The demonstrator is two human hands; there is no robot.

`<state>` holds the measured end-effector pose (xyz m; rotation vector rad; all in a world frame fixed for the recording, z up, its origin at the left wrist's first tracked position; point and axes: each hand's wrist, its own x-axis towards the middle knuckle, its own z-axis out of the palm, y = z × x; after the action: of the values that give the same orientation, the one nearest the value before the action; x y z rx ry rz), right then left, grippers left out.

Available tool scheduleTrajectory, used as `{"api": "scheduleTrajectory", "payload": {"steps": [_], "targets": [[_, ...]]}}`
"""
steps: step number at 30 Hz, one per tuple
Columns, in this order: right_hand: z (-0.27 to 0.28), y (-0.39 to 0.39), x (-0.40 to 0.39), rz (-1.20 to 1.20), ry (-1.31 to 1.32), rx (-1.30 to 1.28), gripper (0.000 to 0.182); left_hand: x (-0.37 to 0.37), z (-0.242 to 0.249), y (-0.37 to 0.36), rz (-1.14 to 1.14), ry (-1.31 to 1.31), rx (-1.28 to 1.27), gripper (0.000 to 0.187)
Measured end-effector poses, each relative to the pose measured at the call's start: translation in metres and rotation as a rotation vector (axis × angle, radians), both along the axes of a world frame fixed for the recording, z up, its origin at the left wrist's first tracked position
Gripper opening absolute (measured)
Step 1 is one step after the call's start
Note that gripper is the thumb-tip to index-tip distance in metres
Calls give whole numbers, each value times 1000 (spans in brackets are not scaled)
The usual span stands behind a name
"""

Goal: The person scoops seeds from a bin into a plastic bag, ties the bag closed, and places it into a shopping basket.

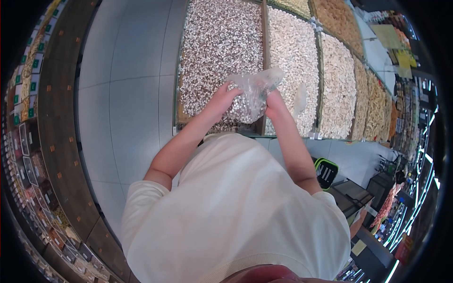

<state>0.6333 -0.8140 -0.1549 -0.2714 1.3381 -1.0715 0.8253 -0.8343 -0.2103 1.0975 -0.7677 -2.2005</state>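
**While Both Hands Work a Clear Bag, Loose Dry Goods Lie Beneath**

As both hands meet at upper centre, the step in hand appears to be managing the clear bag [255, 96] and its mouth. The left hand [223, 101] has a narrow hold on its left edge, fingertips partly obscured; the right hand [275, 102] grips the film at its right side. Contents cannot be confirmed, though speckled bits seem to sit in the lower part. The next move calls for steady tension on the slack plastic.

Materials: film thin, glossy, creased, flaring to the upper right. Below, small speckled pieces [217, 42], roundish and grainy; right of a straight wooden divider [265, 42], chunkier off-white pieces [292, 42], matte and irregular.
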Motion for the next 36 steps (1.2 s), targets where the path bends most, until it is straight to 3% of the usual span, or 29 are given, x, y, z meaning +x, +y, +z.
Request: {"api": "scheduleTrajectory", "payload": {"steps": [4, 10, 12, 28, 33, 36], "targets": [[-12, 3, -1, 9, 17, 6, 31, -1, -6, 4, 7, 1, -4, 62], [6, -3, 4, 28, 4, -113, 34, 3, 7, -2, 36, 79, 209, 47], [17, -2, 10, 14, 65, -94, 35, 4, 14, -5, 38, 81, 181, 29], [-11, -7, 3, 76, -2, -49, 35, 6, 8, 1, 32, 141, 166, 46], [-2, -10, 5, 13, -29, -69, 44, 11, 18, -4, -13, 80, 67, 67], [4, -10, 4, 28, -44, -91, 47, 9, 16, -6, -19, -83, -68, 66]]}}
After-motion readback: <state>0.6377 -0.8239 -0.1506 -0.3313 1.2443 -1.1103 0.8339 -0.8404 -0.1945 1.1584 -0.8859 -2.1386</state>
